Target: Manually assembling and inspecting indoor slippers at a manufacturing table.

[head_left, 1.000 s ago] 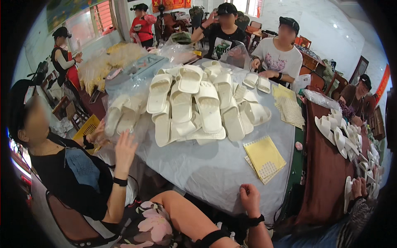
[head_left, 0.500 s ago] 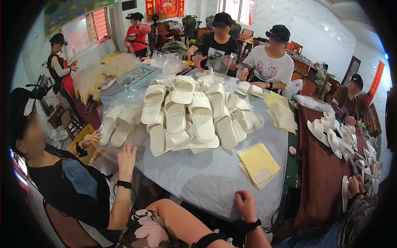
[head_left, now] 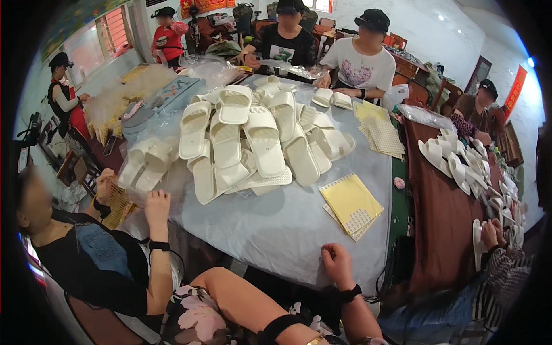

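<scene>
**Right hand at the near edge of the bench**

Right hand [head_left: 338,265] down on the near edge of the grey bench [head_left: 276,230]. Fingers [head_left: 330,253] curled in tight, like a small fist, with nothing seen inside. Black band around the wrist. Left hand not seen.

Closest thing: a stack of yellow sheets [head_left: 351,201], flat on the bench, up and a bit to the right of the hand. Near, but not touching. Only bare grey cover between hand and stack, so open room to move there.

Farther back, in the middle of the bench, a big pile of white slippers [head_left: 253,144], one on top of another. Well apart from the hand. Wide bare strip between the pile and the near edge.

On the left, another person's hand [head_left: 156,207] at the bench edge, just beside the low end of the slipper pile.

Near the right edge, a small pink thing [head_left: 398,183]. Past that edge, a narrow gap, then a brown bench [head_left: 443,241] with more white slippers [head_left: 454,167] in rows.

More yellow sheets [head_left: 382,135] toward the far right corner.
</scene>
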Demonstrator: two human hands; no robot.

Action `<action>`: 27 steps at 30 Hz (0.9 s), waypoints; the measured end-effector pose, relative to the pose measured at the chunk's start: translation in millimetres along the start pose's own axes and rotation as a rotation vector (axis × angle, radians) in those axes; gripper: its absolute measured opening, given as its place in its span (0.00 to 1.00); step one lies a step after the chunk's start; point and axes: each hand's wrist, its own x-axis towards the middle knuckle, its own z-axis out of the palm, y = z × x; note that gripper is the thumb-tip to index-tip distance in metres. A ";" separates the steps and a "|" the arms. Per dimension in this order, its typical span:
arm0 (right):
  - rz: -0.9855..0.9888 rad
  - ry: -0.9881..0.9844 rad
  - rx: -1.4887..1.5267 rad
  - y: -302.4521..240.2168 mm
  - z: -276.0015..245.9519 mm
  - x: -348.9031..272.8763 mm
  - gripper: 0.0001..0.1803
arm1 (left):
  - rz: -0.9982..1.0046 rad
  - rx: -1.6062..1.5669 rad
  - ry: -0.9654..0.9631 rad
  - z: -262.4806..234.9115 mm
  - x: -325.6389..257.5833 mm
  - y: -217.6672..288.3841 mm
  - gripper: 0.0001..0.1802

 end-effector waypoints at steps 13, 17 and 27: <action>0.075 0.019 -0.089 18.8 -57.4 26.7 0.12 | -0.632 0.586 -1.027 428.8 -31.4 -122.6 0.05; -0.185 0.130 -0.492 22.4 -76.0 43.5 0.22 | -0.741 0.936 -0.712 356.6 -60.0 -150.3 0.11; -0.251 -0.066 -0.704 39.5 -70.0 74.0 0.18 | -0.330 1.450 -0.594 296.6 -113.7 -174.2 0.19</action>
